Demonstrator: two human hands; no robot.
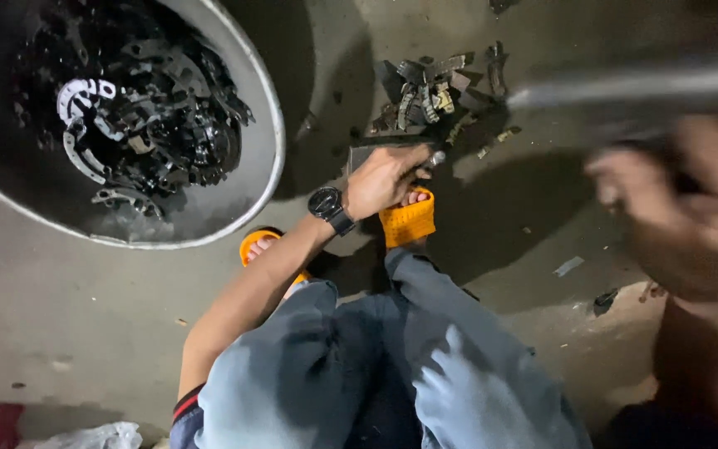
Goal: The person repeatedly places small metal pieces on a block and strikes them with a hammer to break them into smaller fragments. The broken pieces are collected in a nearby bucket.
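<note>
Starting on the left, there's a big round metal basin (269,125) packed with dark scrap metal pieces (143,125), curved bits and jagged plates all tangled up. I can't really tell what most of them are, too dark and heaped together. Part of the basin is cut off by the frame edge too.

Moving to the middle, the left hand (386,179) with a black wristwatch (329,208) reaches down to the concrete floor (68,299) and is clenched around a small metal piece (434,158), holding it down on what looks like a flat dark block (363,154). That's right in front of the foot in the orange sandal (409,218), toes basically touching the hand. A second orange sandal (261,243) peeks out further left. Just beyond the hand sits a small pile of cut metal pieces (434,91).

On the right, the right hand (675,208) is a big blur, wrapped around a long grey rod or handle (633,83) that's also smeared. Can't tell what tool it is, or its head, since the end is out of frame or hidden.

What worries me: fingers pinning a tiny piece right where a swung tool might land, so a slightly off hit could catch the knuckles or the bare toes. Open sandals plus sharp offcuts on the floor is asking for cuts, and chips could fly up since the piece is so small. If the grip slips, the piece could skid off the block.
</note>
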